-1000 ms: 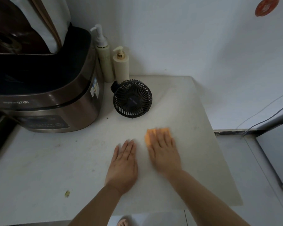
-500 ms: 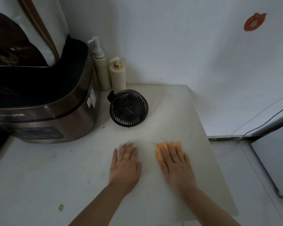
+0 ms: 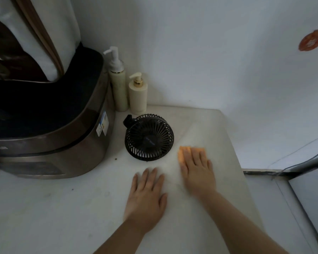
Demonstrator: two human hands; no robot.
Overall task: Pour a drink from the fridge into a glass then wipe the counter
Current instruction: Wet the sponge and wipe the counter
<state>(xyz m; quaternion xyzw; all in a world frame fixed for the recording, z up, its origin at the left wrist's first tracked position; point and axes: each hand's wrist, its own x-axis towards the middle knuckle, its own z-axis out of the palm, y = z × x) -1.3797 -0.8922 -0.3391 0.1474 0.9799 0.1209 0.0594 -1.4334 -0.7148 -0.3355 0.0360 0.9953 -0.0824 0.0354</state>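
— Lying flat on the pale bench (image 3: 218, 125), orange cloth (image 3: 184, 153), just right of the black fan (image 3: 149, 137) and near the bench's right edge; mostly covered, only the far-left corner and top strip showing.

— Pressing down on it, right hand (image 3: 197, 171); fingers (image 3: 186, 158) stretching out straight and close together, palm down, gripping nothing, just pinning the cloth to the surface; slightly blurred.

— And resting just beside, left hand (image 3: 145, 198); fingers spreading a little, flat on the bare bench, holding nothing, not touching the cloth or the other hand.

— Lying face up between cloth and cooker, the fan, apart from both hands.

— Standing behind it against the wall, two cream pump bottles: taller bottle (image 3: 117, 85) hard against the cooker, shorter bottle (image 3: 138, 94) just to its right.

— Filling the left side, brown rice cooker (image 3: 53, 140), lid open; stickers showing on its right flank.

— Sticking to the wall at upper right, red-orange decal (image 3: 312, 43); trailing below it, thin cable (image 3: 301, 145).
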